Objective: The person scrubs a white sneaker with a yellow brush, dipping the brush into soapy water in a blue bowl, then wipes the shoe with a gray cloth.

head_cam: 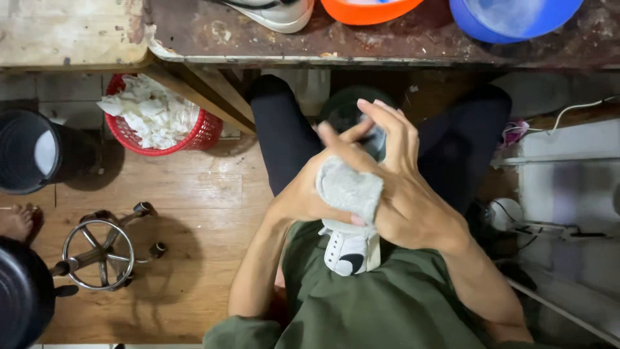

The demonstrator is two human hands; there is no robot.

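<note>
I sit with a white sneaker (349,251) with black trim resting in my lap. My left hand (303,194) holds a grey cloth (351,187) against the shoe from the left. My right hand (403,178) lies over the cloth from the right, fingers spread and pointing up-left. The cloth covers the shoe's upper part, so only the heel end shows below my hands.
A worn table edge (323,55) runs across the top with another white shoe (274,13), an orange bowl (368,10) and a blue basin (510,19). A red basket (203,132) of white rags, a black bin (26,152) and a stool base (100,252) stand left. Another person's foot (16,220) shows far left.
</note>
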